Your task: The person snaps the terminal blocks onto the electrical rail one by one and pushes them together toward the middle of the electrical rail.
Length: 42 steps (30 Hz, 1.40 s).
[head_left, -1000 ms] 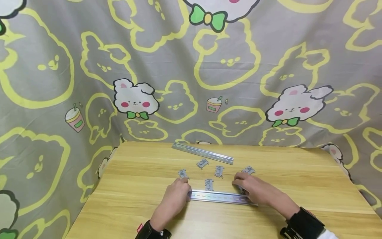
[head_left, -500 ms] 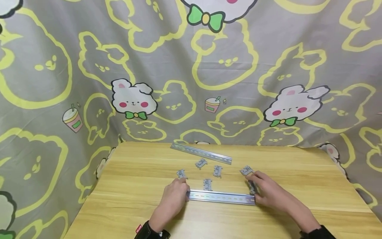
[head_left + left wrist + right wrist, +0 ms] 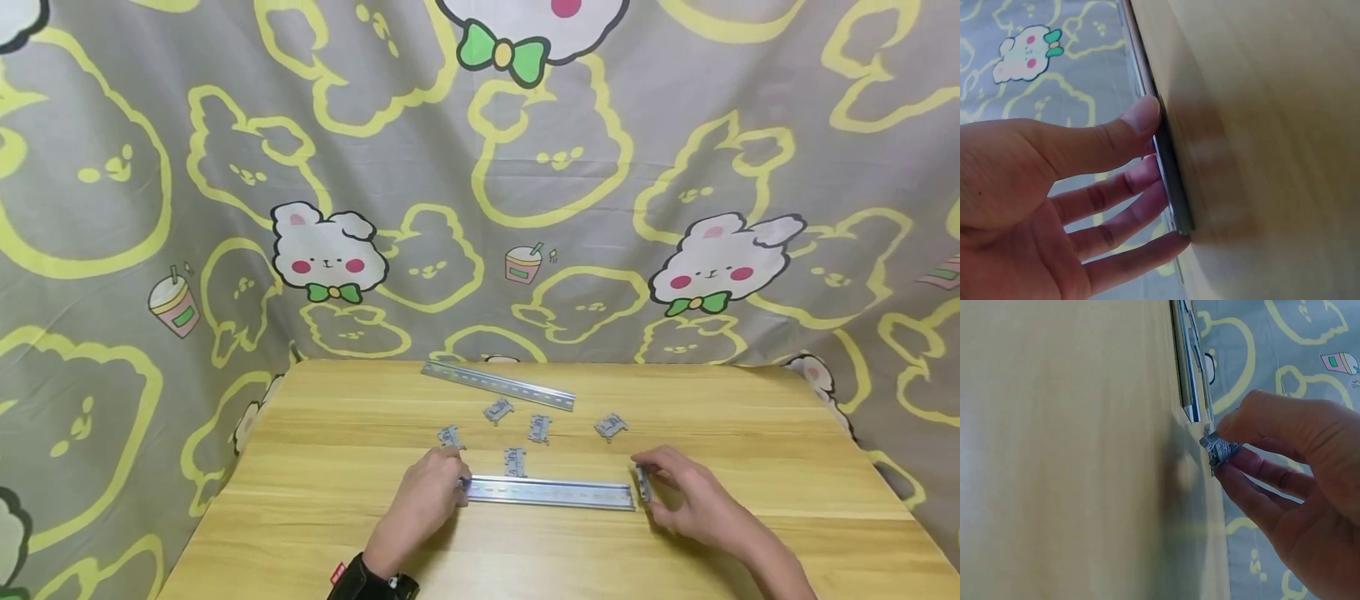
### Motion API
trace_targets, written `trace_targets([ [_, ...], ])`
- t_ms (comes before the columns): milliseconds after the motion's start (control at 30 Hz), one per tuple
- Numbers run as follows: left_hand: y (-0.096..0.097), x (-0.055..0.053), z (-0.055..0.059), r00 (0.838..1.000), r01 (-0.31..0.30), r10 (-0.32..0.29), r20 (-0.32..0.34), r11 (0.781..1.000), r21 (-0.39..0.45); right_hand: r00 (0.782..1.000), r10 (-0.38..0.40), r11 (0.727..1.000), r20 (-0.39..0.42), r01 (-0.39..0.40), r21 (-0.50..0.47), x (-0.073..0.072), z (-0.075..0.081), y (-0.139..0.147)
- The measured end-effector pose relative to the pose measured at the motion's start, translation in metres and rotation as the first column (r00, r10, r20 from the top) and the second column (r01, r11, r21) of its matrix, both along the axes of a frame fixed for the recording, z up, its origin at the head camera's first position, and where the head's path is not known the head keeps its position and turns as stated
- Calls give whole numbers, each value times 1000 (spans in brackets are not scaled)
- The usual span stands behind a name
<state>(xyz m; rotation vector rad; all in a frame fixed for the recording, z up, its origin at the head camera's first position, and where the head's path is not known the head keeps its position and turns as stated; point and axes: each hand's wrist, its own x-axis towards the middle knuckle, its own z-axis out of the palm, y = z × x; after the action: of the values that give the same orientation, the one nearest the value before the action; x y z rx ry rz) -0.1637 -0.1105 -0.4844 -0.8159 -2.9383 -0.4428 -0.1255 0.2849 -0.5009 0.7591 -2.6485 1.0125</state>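
Note:
A slotted metal DIN rail lies crosswise on the near part of the table. My left hand grips its left end, thumb on the near edge and fingers on the far edge, as the left wrist view shows. My right hand pinches a small grey DIN rail terminal block between thumb and fingers. The block is held on edge just beyond the rail's right end, with a narrow gap between them. Just behind the rail lies another grey terminal block.
More grey terminal blocks lie scattered behind, including one block at the right and one block beyond my left hand. A second DIN rail lies slanted near the back edge of the wooden table. A patterned curtain hangs behind.
My right hand has moved right, from over the rail's right part to just past its end, carrying the terminal block and turning it on edge. My left hand stays on the rail's left end.

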Motion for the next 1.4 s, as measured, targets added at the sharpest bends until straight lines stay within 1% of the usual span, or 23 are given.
trace_targets([
  [133, -6, 0, 1, 999, 37, -37, 25, 999, -3, 1000, -16, 1000, 12, 16, -13, 4, -8, 0],
  [200, -8, 0, 1, 998, 49, -49, 30, 999, 4, 999, -1, 999, 42, 3, -51, 4, -12, 0],
  [300, -10, -1, 1, 998, 56, -57, 24, 998, 18, 994, 42, 992, 97, -30, -123, 5, -15, 1],
  [367, -11, -1, 0, 998, 56, -56, 18, 998, 28, 989, 65, 986, 135, -43, -158, 5, -15, 1],
  [533, -15, -3, -1, 999, 48, -48, 24, 998, 33, 976, 77, 982, 205, -38, -186, 5, -14, 1],
  [967, -15, -8, 0, 997, 61, -63, 44, 997, 54, 954, 93, 968, 285, -20, -250, 5, -13, 2],
  [1100, -15, -9, 1, 996, 72, -75, 40, 996, 58, 953, 98, 962, 288, -17, -271, 6, -14, 2],
  [1300, -15, -9, 0, 996, 70, -73, 47, 996, 61, 979, 93, 977, 183, -54, -207, 5, -13, -2],
  [1400, -15, -9, -1, 996, 70, -73, 47, 996, 59, 984, 91, 979, 152, -60, -195, 5, -14, -5],
])
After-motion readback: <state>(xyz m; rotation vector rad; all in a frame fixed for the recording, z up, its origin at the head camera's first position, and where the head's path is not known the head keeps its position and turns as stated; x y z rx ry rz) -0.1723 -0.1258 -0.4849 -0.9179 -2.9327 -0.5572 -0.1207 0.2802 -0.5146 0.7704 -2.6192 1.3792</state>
